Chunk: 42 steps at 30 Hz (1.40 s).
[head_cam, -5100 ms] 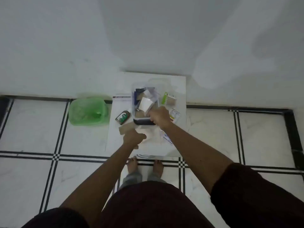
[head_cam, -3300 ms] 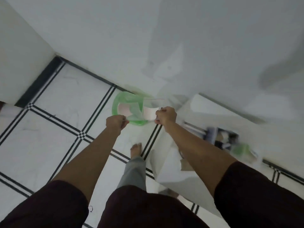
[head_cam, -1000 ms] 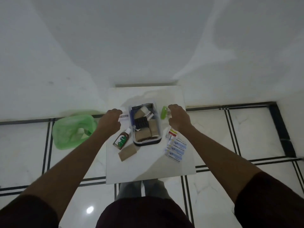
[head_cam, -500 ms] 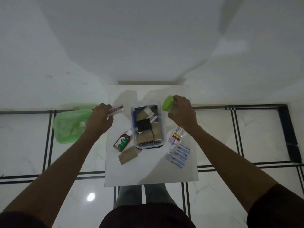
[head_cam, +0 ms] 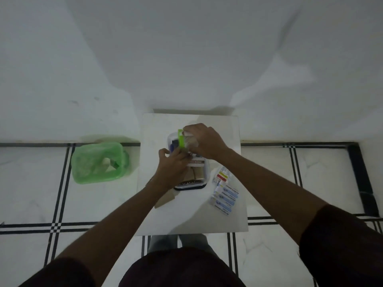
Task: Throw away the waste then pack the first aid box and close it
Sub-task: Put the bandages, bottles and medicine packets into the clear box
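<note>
On the floor at far left sits the green-lined waste bin (head_cam: 99,162). Your left hand (head_cam: 173,165) lies over the first aid box (head_cam: 204,172) in the middle of the counter (head_cam: 192,216), its grip hidden. Your right hand (head_cam: 204,141) holds a green-capped container (head_cam: 182,140) above the box's far end. Sachets (head_cam: 224,193) lie just right.

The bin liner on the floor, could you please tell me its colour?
Translucent green; the bin liner shows best in the head view.
</note>
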### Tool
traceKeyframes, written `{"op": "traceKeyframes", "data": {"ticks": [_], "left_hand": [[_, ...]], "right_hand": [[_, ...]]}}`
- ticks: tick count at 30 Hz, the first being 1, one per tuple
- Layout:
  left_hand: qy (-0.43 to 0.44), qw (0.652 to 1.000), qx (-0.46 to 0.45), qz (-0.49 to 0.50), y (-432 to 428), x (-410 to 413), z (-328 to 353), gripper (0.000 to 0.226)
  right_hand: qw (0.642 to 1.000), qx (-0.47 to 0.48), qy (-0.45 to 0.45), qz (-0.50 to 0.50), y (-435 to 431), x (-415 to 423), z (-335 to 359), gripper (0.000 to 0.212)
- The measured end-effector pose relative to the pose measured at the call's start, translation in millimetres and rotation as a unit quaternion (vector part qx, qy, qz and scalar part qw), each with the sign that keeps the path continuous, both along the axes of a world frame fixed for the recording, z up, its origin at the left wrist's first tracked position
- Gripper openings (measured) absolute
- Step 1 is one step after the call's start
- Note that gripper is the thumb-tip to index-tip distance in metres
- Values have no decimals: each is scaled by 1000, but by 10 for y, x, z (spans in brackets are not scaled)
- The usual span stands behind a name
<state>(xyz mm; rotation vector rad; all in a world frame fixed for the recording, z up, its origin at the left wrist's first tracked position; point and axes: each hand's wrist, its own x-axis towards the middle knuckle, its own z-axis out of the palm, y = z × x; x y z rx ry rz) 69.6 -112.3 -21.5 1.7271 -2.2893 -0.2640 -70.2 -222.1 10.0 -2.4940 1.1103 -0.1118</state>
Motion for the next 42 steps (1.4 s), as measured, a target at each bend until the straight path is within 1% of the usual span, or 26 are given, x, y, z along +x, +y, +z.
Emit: {"op": "traceKeyframes", "data": {"ticks": [2,5,8,9,11,13,15,18,20,23,26,28,31,32,34,36,39,42], "left_hand": [[-7,1000,-11,19,-30,-50,-89,21],[-32,998,-30,33,-48,-60,-188,16],[-89,994,-25,57,-62,-103,-255,6],[-104,992,-29,58,-82,-128,-262,7],[-121,990,-40,65,-117,-156,-278,11],[-108,989,-43,88,-178,-161,-274,15],[-97,990,-28,100,-222,-157,-266,19],[-83,991,3,100,-223,-118,-223,24],[-55,992,23,113,-184,-42,-172,25],[19,981,13,191,-75,109,-95,22],[102,953,-10,285,140,297,-68,18],[132,940,19,313,327,426,-143,19],[101,934,135,315,604,558,-322,26],[91,928,176,314,679,574,-370,31],[80,919,228,312,791,580,-446,38],[75,918,251,298,844,568,-511,43],[69,919,266,281,817,541,-565,47],[85,912,277,291,739,524,-594,44]], "right_hand": [[998,-48,20,19,34,-2,-150,41],[998,-63,22,2,83,-10,-318,38],[994,-101,31,-15,130,-5,-417,25],[993,-111,29,-25,148,1,-430,21],[990,-130,36,-43,195,5,-447,23],[984,-153,62,-60,236,-9,-470,24],[981,-159,69,-83,260,-33,-468,25],[985,-128,37,-106,301,-140,-445,32],[985,-107,7,-133,333,-255,-403,35],[976,-80,-37,-198,383,-463,-344,33],[956,-25,-43,-290,455,-676,-321,30],[939,32,-6,-343,512,-795,-342,29],[915,130,75,-374,643,-927,-448,30],[908,156,96,-376,702,-958,-486,32],[898,189,128,-376,820,-1006,-571,37],[892,199,152,-375,931,-1025,-649,42],[885,178,177,-393,1071,-1019,-721,48],[886,173,217,-370,1222,-1015,-800,66]]}}
